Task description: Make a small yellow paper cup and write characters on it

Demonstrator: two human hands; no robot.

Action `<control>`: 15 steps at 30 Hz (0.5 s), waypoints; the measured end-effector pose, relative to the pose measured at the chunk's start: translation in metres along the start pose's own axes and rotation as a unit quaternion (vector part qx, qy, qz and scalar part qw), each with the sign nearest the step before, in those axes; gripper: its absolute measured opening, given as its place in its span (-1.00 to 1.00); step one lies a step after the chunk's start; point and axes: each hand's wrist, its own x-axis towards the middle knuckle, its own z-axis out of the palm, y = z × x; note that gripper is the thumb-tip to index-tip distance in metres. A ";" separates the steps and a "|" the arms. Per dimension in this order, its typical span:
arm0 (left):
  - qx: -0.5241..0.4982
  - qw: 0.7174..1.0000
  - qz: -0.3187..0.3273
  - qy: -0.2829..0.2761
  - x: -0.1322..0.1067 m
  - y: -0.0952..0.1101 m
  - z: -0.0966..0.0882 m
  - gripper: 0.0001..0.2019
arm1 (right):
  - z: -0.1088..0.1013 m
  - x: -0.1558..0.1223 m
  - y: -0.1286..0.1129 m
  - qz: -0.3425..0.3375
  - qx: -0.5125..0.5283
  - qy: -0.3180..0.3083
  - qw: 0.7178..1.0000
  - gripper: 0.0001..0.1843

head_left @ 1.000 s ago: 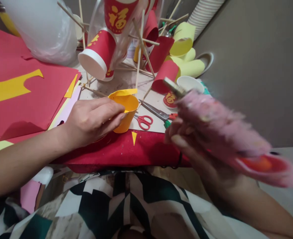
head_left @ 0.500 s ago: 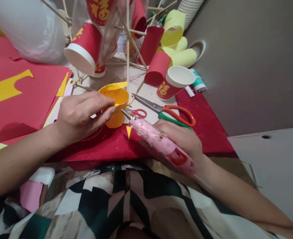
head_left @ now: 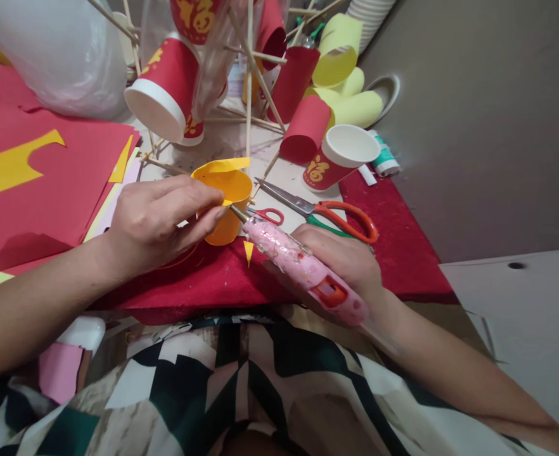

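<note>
My left hand (head_left: 165, 212) pinches the rim of a yellow paper cup (head_left: 229, 218), which has a strip of yellow paper (head_left: 222, 166) along its top edge. In my right hand (head_left: 341, 256) is a pink glue gun (head_left: 293, 253), its body speckled and its metal tip pointing up and left. That tip meets the cup's rim right by my left fingertips. Whether any glue is coming out is too small to tell. Just beyond the gun lie large scissors (head_left: 341, 215) with orange and green handles, and small red scissors (head_left: 272, 216) are partly hidden behind it.
Red paper sheets (head_left: 84, 171) with yellow offcuts are stacked at the left. A frame of wooden sticks (head_left: 250, 114) stands at the back among red paper cups (head_left: 165, 82). Red paper tubes (head_left: 303, 130) and yellow tubes (head_left: 339, 50) lie near the grey wall (head_left: 488, 126).
The glue gun's tip has moved up and left, from just off the cup to its rim. My left hand keeps its pinch. The whole view has shifted slightly.
</note>
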 end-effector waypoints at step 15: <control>-0.046 0.999 -0.020 -0.016 -0.001 0.001 -0.002 -0.94 | -0.001 0.002 0.000 0.005 -0.004 -0.001 1.000 -0.79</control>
